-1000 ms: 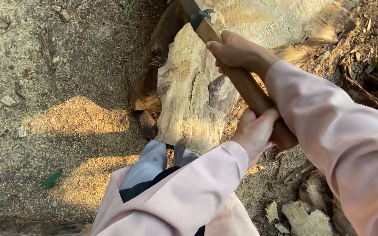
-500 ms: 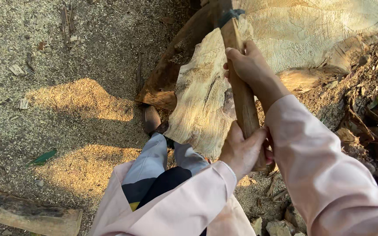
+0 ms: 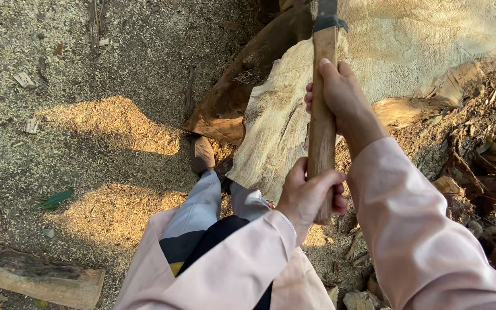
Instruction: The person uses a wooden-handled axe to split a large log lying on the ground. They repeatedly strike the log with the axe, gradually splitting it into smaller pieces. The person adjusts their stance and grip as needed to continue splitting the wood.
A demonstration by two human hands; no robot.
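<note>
I see both hands wrapped tight around a wooden axe handle (image 3: 321, 123) standing nearly upright over the pale hewn log (image 3: 386, 69): my left hand (image 3: 308, 195) grips its butt end, my right hand (image 3: 343, 97) higher up. A shoe (image 3: 203, 154) rests just beside the log's near end, on sawdust-strewn ground (image 3: 110, 123).

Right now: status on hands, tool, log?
Left hand and right hand both grip the wooden handle. Handle upright over the pale hewn log. Shoe beside log.
</note>
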